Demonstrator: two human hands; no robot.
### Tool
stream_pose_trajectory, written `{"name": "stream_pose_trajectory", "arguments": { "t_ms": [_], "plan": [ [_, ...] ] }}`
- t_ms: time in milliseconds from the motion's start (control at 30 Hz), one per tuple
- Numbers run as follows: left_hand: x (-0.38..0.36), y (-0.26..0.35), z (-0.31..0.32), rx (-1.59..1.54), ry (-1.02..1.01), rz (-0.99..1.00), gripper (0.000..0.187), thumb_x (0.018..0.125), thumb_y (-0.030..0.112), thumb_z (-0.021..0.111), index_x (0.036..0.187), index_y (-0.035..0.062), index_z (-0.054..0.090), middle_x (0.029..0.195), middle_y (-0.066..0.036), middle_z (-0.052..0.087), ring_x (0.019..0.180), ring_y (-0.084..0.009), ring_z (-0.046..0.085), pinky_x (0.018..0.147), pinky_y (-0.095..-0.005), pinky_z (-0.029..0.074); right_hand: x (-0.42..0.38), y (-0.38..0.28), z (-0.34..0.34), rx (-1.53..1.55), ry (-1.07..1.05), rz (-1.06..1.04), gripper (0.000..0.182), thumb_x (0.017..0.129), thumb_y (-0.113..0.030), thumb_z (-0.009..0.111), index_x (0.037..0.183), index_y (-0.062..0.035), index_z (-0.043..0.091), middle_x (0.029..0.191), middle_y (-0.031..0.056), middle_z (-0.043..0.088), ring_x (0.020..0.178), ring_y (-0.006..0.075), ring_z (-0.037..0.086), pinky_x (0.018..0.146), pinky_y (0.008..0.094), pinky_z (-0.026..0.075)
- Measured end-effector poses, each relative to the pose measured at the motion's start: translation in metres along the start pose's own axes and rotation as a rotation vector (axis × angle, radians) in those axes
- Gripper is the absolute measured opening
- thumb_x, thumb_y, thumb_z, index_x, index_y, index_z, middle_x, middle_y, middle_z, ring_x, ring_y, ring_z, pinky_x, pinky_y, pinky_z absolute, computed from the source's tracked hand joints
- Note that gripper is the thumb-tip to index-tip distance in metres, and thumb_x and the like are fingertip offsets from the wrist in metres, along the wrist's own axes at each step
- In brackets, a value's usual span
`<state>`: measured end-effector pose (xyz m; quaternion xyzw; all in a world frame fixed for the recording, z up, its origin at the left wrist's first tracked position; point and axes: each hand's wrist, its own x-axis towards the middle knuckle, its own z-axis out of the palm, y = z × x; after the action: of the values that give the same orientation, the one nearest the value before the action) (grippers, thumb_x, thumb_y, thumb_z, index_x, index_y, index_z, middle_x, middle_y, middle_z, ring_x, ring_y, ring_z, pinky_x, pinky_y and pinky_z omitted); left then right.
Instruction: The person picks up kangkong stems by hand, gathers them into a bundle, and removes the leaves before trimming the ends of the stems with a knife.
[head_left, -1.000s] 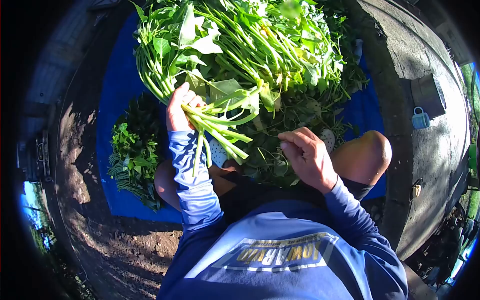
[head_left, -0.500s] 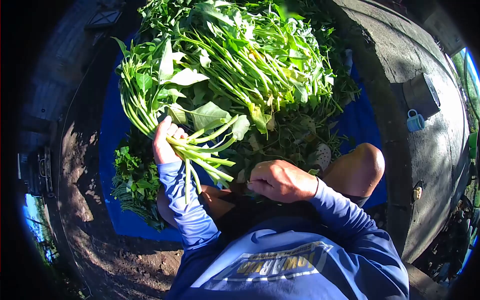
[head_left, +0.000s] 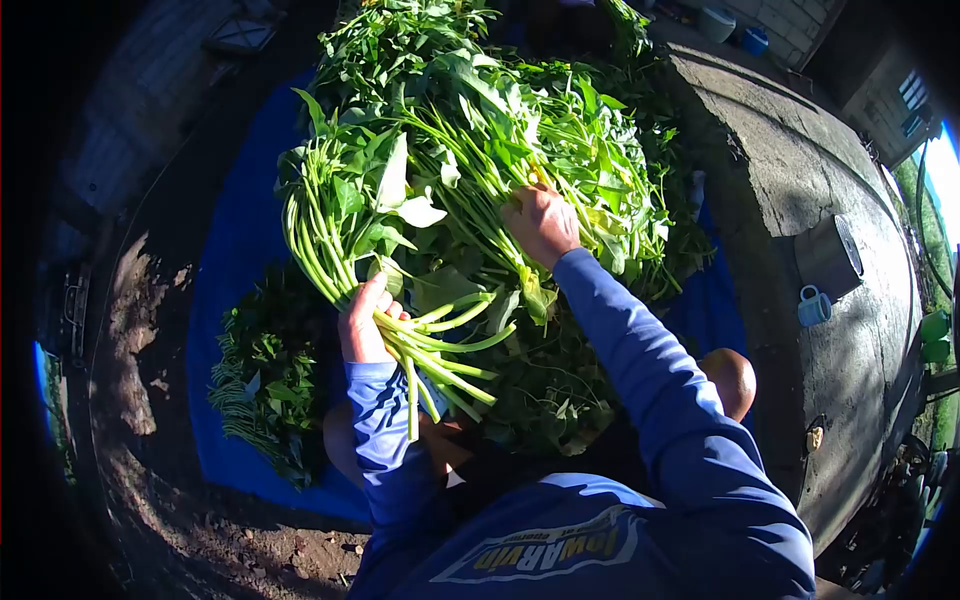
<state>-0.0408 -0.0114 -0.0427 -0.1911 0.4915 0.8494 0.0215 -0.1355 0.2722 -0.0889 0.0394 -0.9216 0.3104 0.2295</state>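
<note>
Below and beside the left grip (head_left: 369, 319), bare stems (head_left: 418, 350) splay.

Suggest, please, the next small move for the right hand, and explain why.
Probably the right hand should pinch a stem from the heap of long-stemmed leafy greens and draw it free: it rests at those stems, while the left hand grips a gathered bunch of leafy stems, seemingly ready to receive more.

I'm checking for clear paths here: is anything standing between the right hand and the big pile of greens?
Nothing visible does. The right hand is at the pile, in among its stems; whether it grips any is hidden. The bunch in the left hand is off to the left, not between.
</note>
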Motion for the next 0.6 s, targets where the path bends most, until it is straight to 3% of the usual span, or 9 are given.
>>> {"name": "stream_pose_trajectory", "arguments": {
  "t_ms": [33, 133, 167, 233, 267, 300, 367, 433, 600],
  "plan": [
    [-0.003, -0.001, 0.001, 0.028, 0.025, -0.018, 0.025, 0.092, 0.030, 0.080, 0.088, 0.0191, 0.058, 0.070, 0.008, 0.045, 0.059, -0.0090, 0.045, 0.059, -0.0306, 0.046, 0.005, 0.001, 0.004, -0.041, -0.076, 0.025, 0.022, 0.088, -0.027, 0.069, 0.091, -0.0057, 0.075, 0.095, 0.0190, 0.074, 0.089, 0.0385, 0.071, 0.080, 0.0472, 0.057],
    [-0.002, -0.005, -0.006, 0.001, 0.019, -0.041, 0.024, 0.091, 0.029, 0.080, 0.091, 0.0174, 0.060, 0.070, 0.007, 0.046, 0.058, -0.0097, 0.046, 0.058, -0.0306, 0.047, 0.017, 0.008, 0.001, 0.006, -0.031, -0.036, 0.017, 0.089, -0.023, 0.069, 0.091, -0.0072, 0.073, 0.096, 0.0187, 0.074, 0.089, 0.0386, 0.071, 0.079, 0.0469, 0.057],
    [-0.001, -0.004, -0.010, -0.014, 0.008, -0.048, 0.023, 0.091, 0.029, 0.081, 0.091, 0.0169, 0.061, 0.071, 0.006, 0.047, 0.059, -0.0097, 0.047, 0.058, -0.0306, 0.048, 0.022, 0.012, 0.005, 0.029, 0.056, -0.044, 0.016, 0.092, -0.023, 0.069, 0.099, -0.0082, 0.072, 0.095, 0.0175, 0.075, 0.088, 0.0357, 0.073, 0.079, 0.0462, 0.057],
    [-0.003, -0.001, -0.008, 0.037, 0.087, -0.036, 0.023, 0.090, 0.026, 0.081, 0.087, 0.0133, 0.062, 0.069, 0.003, 0.051, 0.057, -0.0123, 0.052, 0.055, -0.0314, 0.049, 0.033, -0.001, -0.020, 0.180, 0.021, 0.087, 0.013, 0.094, -0.020, 0.067, 0.099, -0.0082, 0.068, 0.088, 0.0208, 0.072, 0.086, 0.0415, 0.071, 0.076, 0.0492, 0.057],
    [-0.004, 0.000, -0.007, 0.062, 0.123, -0.033, 0.023, 0.089, 0.024, 0.081, 0.085, 0.0115, 0.063, 0.069, 0.001, 0.053, 0.056, -0.0136, 0.054, 0.054, -0.0317, 0.050, 0.043, -0.003, -0.035, 0.231, -0.003, 0.093, 0.021, 0.098, -0.027, 0.068, 0.106, -0.0081, 0.071, 0.092, 0.0203, 0.074, 0.086, 0.0382, 0.074, 0.077, 0.0475, 0.057],
    [0.000, -0.003, -0.010, 0.077, 0.085, 0.022, 0.023, 0.088, 0.025, 0.082, 0.084, 0.0108, 0.064, 0.068, 0.000, 0.053, 0.056, -0.0141, 0.055, 0.053, -0.0319, 0.050, 0.056, -0.015, -0.054, 0.269, -0.088, 0.227, 0.028, 0.098, -0.030, 0.072, 0.115, -0.0077, 0.073, 0.089, 0.0137, 0.074, 0.082, 0.0270, 0.073, 0.073, 0.0408, 0.057],
    [0.015, -0.018, -0.027, 0.107, 0.012, 0.132, 0.024, 0.087, 0.026, 0.083, 0.083, 0.0094, 0.065, 0.067, -0.001, 0.055, 0.055, -0.0150, 0.056, 0.052, -0.0322, 0.050, 0.081, -0.020, -0.090, 0.639, -0.301, 0.331, 0.032, 0.098, -0.029, 0.074, 0.122, -0.0068, 0.073, 0.090, 0.0051, 0.073, 0.080, 0.0156, 0.068, 0.071, 0.0335, 0.055],
    [0.007, -0.010, -0.015, -0.023, 0.004, 0.042, 0.024, 0.085, 0.025, 0.083, 0.082, 0.0078, 0.067, 0.065, -0.002, 0.056, 0.052, -0.0159, 0.056, 0.052, -0.0329, 0.051, 0.093, -0.049, -0.131, 0.945, -0.306, 0.485, 0.032, 0.099, -0.024, 0.074, 0.124, -0.0042, 0.073, 0.096, 0.0014, 0.071, 0.081, 0.0103, 0.063, 0.073, 0.0291, 0.053],
    [0.001, -0.011, -0.007, -0.021, -0.003, -0.006, 0.022, 0.086, 0.024, 0.082, 0.085, 0.0116, 0.063, 0.068, 0.001, 0.055, 0.055, -0.0130, 0.054, 0.055, -0.0321, 0.049, 0.109, -0.072, -0.194, 1.067, -0.209, 0.290, 0.036, 0.099, -0.016, 0.073, 0.131, -0.0032, 0.069, 0.104, -0.0021, 0.070, 0.089, 0.0077, 0.062, 0.080, 0.0264, 0.051]
  ]
}}
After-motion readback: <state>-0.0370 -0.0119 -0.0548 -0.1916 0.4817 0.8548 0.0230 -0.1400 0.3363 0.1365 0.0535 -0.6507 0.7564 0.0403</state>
